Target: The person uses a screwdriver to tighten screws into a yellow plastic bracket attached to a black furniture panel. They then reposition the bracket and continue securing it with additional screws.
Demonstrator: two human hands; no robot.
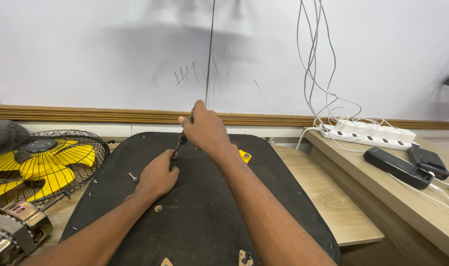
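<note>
My right hand [204, 130] is closed around the handle of a screwdriver [180, 140], whose shaft points down and left toward the black mat [204, 216]. At the tip, my left hand [158, 175] rests on the mat with its fingers pinched around the shaft; what lies under them is hidden. A loose screw [132, 176] lies on the mat just left of that hand. A small yellow part [245, 156] sits behind my right wrist. A small round piece [158, 208] lies by my left forearm.
A yellow-bladed fan in a black wire guard [42, 162] lies at the left, with a metal motor part [12, 229] in front of it. On the right shelf sit a white power strip [367, 135] with hanging cables and two black devices [397, 167].
</note>
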